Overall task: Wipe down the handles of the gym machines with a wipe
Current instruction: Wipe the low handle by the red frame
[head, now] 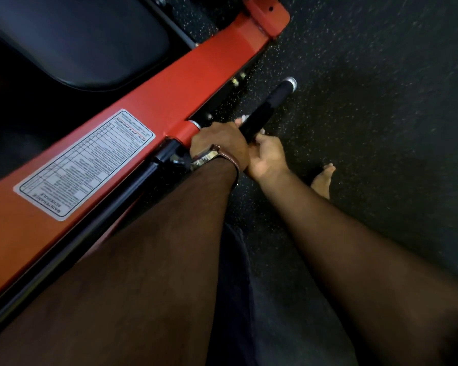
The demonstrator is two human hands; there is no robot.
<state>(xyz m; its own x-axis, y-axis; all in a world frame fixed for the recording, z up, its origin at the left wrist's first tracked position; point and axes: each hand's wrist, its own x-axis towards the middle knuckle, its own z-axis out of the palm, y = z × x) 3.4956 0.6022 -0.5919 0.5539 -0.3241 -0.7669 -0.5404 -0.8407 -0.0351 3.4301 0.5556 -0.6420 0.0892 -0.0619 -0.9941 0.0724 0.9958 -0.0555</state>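
Both forearms fill the near view, reaching to the black handle [269, 109] sticking out of the red machine arm [148, 101]. Left hand [218, 143], watch [205, 157] on wrist, has fingers curled round the handle's base by the frame. Right hand [266, 154] grips from below; white bits at its fingertips look like the wipe [245, 118], mostly hidden. Step in hand: wiping this handle, probably inner end. Next move likely calls for sliding the wipe outward to the chrome end cap [290, 81].

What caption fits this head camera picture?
Both hands, left hand and right hand, grip the black handle on a red gym machine.
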